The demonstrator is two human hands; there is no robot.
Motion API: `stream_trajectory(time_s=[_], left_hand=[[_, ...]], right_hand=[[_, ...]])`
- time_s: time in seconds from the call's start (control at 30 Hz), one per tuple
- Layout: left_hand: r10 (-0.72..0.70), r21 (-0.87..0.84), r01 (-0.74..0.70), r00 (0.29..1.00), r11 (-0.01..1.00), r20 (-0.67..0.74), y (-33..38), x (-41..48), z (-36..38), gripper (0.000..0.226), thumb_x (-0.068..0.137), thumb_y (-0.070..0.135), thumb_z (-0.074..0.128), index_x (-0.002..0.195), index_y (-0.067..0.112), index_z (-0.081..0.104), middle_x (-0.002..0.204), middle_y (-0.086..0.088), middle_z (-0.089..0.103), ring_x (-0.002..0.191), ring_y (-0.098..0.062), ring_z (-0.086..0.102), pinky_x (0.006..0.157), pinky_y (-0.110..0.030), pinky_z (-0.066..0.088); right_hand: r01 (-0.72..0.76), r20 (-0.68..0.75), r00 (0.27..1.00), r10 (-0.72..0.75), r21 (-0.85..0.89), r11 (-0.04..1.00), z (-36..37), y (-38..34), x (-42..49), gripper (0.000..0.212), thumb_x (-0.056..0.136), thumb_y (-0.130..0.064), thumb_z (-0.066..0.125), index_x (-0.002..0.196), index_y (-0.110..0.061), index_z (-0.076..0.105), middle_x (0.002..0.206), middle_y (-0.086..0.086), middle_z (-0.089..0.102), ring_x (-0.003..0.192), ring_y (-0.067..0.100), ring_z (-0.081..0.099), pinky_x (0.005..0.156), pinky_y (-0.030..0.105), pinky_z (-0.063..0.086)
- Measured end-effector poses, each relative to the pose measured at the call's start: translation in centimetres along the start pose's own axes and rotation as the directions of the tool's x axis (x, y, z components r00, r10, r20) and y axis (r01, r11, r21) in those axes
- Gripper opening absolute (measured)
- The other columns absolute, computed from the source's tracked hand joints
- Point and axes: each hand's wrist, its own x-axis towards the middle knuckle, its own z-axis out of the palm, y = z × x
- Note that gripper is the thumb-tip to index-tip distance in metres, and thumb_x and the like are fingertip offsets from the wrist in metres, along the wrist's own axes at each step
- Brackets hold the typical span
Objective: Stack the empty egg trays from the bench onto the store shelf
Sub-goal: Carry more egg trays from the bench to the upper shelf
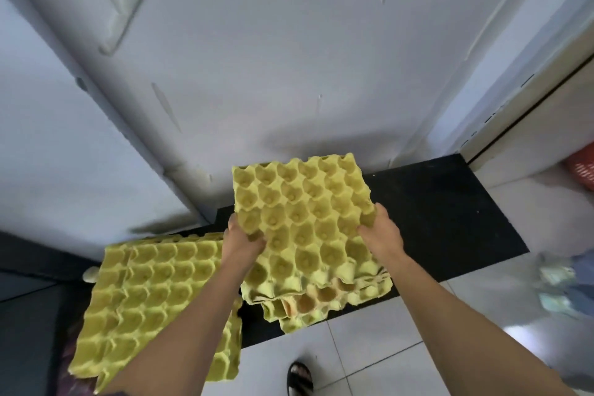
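Moulded pulp, yellow-green: the egg tray point(305, 212) hangs tilted just above a loose pile of trays point(324, 302) at the front edge of the black surface point(450, 219). The left hand point(244, 236) pinches its left rim and the right hand point(381, 231) clasps the right rim. It looks light, fairly stiff and crushable, so opposite edges suit it. A second stack point(154, 299) lies towards the left end.

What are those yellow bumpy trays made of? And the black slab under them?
The egg trays look like moulded paper pulp: matte, yellow-green, with ragged edges. The black slab beneath looks like speckled stone, maybe granite; I can't be sure.
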Motion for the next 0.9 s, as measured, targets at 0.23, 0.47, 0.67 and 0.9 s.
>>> stream_trajectory(time_s=[0.23, 0.47, 0.67, 0.9], left_hand=[[0.163, -0.053, -0.172, 0.977, 0.984, -0.134, 1.2, -3.7, -6.9, 0.064, 0.08, 0.008, 0.067, 0.135, 0.01, 0.035, 0.121, -0.015, 0.056, 0.111, -0.034, 0.053, 0.091, -0.043, 0.045], [0.195, -0.017, -0.205, 0.952, 0.979, -0.236, -1.3, -11.0, -13.9, 0.075, 0.08, 0.026, 0.067, 0.142, 0.016, 0.025, 0.123, -0.019, 0.051, 0.114, -0.04, 0.048, 0.092, -0.05, 0.044], [0.271, -0.053, -0.294, 0.926, 0.954, -0.263, -2.2, -16.5, -19.1, 0.076, 0.08, 0.026, 0.068, 0.142, 0.015, 0.025, 0.126, -0.018, 0.05, 0.115, -0.039, 0.048, 0.094, -0.053, 0.043], [0.353, -0.253, -0.423, 0.893, 0.87, -0.279, -2.2, -23.1, -25.3, 0.058, 0.082, 0.019, 0.066, 0.132, 0.024, 0.035, 0.106, 0.005, 0.056, 0.109, -0.025, 0.053, 0.085, -0.036, 0.045]], right_hand=[[0.261, -0.073, 0.965, -0.251, 0.19, 0.946, -2.1, -3.6, -6.6, 0.02, 0.077, -0.046, 0.069, 0.089, -0.038, 0.054, 0.088, -0.015, 0.058, 0.08, 0.003, 0.055, 0.068, 0.027, 0.045], [0.37, -0.111, 0.929, -0.354, 0.352, 0.86, -1.5, -4.4, -17.4, 0.053, 0.094, -0.035, 0.053, 0.141, -0.017, 0.036, 0.136, 0.001, 0.05, 0.125, 0.018, 0.047, 0.106, 0.041, 0.038], [0.425, -0.259, 0.9, -0.35, 0.343, 0.838, -1.5, -5.8, -23.8, 0.038, 0.098, -0.016, 0.045, 0.136, -0.017, 0.044, 0.121, 0.002, 0.058, 0.111, 0.019, 0.055, 0.096, 0.035, 0.044], [0.529, -0.353, 0.842, -0.408, 0.392, 0.752, -2.4, -7.6, -28.8, 0.039, 0.094, -0.002, 0.041, 0.13, -0.015, 0.047, 0.125, 0.006, 0.055, 0.102, 0.025, 0.057, 0.093, 0.038, 0.046]])
